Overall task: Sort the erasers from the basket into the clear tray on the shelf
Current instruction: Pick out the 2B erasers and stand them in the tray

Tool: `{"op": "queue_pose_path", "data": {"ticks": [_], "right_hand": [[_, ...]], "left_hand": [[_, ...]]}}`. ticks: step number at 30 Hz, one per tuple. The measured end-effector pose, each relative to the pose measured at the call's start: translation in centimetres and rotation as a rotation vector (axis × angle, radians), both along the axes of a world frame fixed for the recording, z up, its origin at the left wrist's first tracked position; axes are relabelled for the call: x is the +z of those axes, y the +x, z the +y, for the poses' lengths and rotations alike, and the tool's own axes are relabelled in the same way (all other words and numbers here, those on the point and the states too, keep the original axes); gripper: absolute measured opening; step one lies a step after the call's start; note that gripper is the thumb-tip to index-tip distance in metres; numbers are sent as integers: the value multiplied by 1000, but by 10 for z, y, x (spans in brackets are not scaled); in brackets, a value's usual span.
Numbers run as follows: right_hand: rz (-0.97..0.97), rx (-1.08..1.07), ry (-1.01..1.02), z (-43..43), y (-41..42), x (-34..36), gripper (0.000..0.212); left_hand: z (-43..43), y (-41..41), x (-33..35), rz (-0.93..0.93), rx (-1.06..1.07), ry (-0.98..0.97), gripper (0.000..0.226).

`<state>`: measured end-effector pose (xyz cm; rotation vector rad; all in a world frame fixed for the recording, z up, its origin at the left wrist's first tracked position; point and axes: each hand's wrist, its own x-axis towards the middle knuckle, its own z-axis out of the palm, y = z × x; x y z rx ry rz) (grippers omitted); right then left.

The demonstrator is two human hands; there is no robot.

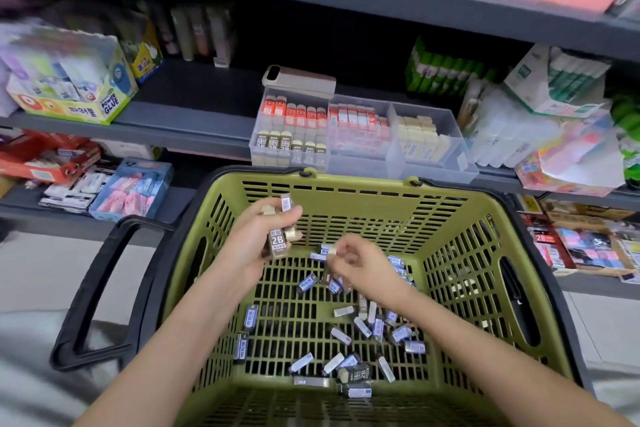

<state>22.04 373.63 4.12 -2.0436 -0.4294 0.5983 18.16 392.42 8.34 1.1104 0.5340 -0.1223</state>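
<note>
Over the green basket (360, 184), the left hand (252, 243) grips a clutch of brown-sleeved 2B erasers (278, 240), fingers curled round them, up toward the basket's far left corner. The right hand (362, 265), just beside it and lower, pinches one blue-and-white eraser (327, 250) in its fingertips. Down on the basket floor, loose erasers (341, 335) lie scattered, thickest toward the near right. Beyond the far rim, the clear tray (433, 170) sits at the front edge of the shelf (194, 107), its compartments holding rows of orange, brown and cream erasers.
</note>
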Motion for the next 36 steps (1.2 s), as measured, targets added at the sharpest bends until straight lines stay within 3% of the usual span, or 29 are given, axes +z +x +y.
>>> {"op": "queue_pose_path", "data": {"ticks": [4, 7, 10, 13, 16, 19, 25, 30, 33, 35, 36], "right_hand": [[-56, -129, 317, 14, 19, 65, 18], [-134, -177, 390, 30, 41, 98, 18], [-275, -282, 275, 56, 74, 111, 23], [-385, -323, 23, 88, 105, 113, 18], [-496, -253, -240, 112, 123, 113, 22], [-483, -154, -395, 123, 130, 118, 15], [-344, -45, -426, 124, 127, 114, 19], [-376, 66, -482, 122, 130, 113, 18], [-542, 113, -521, 122, 128, 118, 15], [-633, 62, -350, 122, 119, 126, 17], [-531, 55, -153, 121, 113, 132, 19]], "left_hand": [[10, 1, 10, -110, 98, 22, 44], [23, 11, 24, -236, 176, 17, 36], [36, 29, 39, -348, 253, -33, 31], [43, 48, 48, -408, 312, -63, 27], [46, 63, 50, -414, 329, -43, 17], [49, 71, 50, -421, 303, -29, 19], [57, 70, 44, -424, 281, -47, 30], [60, 66, 41, -451, 249, -49, 11], [59, 66, 41, -461, 212, -56, 25], [58, 67, 42, -459, 174, -83, 31], [58, 67, 43, -458, 143, -107, 29]]}}
